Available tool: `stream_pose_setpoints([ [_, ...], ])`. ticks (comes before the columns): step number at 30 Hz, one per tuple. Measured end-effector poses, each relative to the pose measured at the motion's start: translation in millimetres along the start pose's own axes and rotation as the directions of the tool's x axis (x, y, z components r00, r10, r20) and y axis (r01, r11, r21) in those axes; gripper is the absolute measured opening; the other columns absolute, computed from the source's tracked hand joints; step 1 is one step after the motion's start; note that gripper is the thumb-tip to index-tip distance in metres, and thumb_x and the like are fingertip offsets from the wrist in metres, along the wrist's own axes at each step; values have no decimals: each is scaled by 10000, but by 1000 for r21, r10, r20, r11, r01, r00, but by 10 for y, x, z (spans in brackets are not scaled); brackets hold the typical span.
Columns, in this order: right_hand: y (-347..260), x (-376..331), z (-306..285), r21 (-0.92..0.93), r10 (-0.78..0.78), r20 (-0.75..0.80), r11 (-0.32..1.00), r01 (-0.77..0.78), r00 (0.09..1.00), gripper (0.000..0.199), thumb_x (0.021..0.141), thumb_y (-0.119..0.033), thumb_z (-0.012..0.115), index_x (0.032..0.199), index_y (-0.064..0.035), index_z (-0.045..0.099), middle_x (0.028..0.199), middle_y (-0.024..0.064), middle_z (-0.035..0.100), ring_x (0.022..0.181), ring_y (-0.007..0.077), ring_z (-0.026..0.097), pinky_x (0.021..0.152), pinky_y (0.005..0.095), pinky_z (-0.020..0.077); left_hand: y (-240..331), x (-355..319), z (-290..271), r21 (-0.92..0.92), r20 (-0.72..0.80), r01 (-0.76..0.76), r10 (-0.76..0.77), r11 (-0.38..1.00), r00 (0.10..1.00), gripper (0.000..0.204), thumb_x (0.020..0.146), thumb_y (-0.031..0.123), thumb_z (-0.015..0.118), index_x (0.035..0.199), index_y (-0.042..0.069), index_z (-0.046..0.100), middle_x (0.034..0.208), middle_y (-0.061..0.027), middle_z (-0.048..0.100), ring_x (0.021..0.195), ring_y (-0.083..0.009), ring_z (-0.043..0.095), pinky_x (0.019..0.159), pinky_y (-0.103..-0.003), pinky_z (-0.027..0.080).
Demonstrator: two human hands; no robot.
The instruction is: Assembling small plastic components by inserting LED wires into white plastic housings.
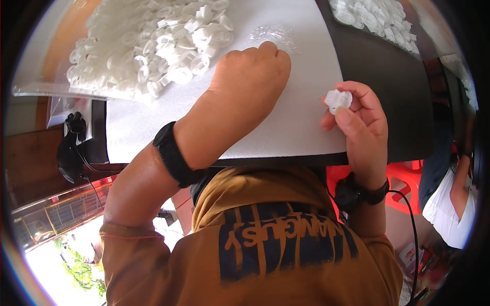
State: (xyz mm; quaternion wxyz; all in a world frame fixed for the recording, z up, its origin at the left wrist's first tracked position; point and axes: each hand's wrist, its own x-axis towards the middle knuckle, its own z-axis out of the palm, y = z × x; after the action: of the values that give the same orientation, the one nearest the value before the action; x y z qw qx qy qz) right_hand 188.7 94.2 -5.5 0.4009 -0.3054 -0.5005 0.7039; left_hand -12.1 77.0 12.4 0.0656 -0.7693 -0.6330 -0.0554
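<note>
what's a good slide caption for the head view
Left hand reaches to small clear parts on a white foam sheet; right hand pinches a white plastic piece.

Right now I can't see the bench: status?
Left hand fingertips down on clear small parts. Right hand pinching white plastic piece. White parts pile beside left hand.
</note>
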Motion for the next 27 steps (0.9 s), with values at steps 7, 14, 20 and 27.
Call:
stream_pose_setpoints([
  [7, 52, -24, -14, -31, -63, -8, 998, 62, 998, 278, 843, -106, 570, 1092, 3, 512, 932, 83, 598, 738, 131, 564, 691, 257, 444, 50, -236, -241, -520, -82, 104, -171, 848, 982, 53, 789, 51, 525, 812, 11, 553, 722, -56, 570, 540, -126, 512, 491, -250, 420],
  [14, 71, -80, 40, -26, -115, 11, 993, 115, 993, 299, 852, -123, 565, 1116, 5, 504, 947, 103, 600, 746, 143, 568, 695, 267, 449, 180, -848, -553, -854, 484, 361, -314, -376, 817, 141, 844, 48, 516, 952, -11, 586, 753, -72, 587, 457, -49, 380, 433, -178, 325],
  [20, 16, -324, 299, 102, -34, 227, 995, 11, 973, 344, 826, -64, 589, 1146, 11, 489, 970, 112, 596, 778, 143, 574, 727, 273, 470, 207, -1208, -440, -764, 421, 207, -230, -611, 877, 141, 867, 94, 536, 969, 1, 563, 788, -101, 581, 445, -49, 395, 425, -178, 332],
  [27, 139, -352, 500, 109, 102, 424, 981, -162, 900, 543, 789, -262, 660, 1186, 37, 443, 968, 204, 608, 697, 188, 605, 639, 296, 513, 229, -1341, -323, -752, 378, 107, -293, -650, 878, 139, 858, 136, 586, 929, 26, 539, 837, -112, 543, 474, -53, 374, 451, -178, 336],
])
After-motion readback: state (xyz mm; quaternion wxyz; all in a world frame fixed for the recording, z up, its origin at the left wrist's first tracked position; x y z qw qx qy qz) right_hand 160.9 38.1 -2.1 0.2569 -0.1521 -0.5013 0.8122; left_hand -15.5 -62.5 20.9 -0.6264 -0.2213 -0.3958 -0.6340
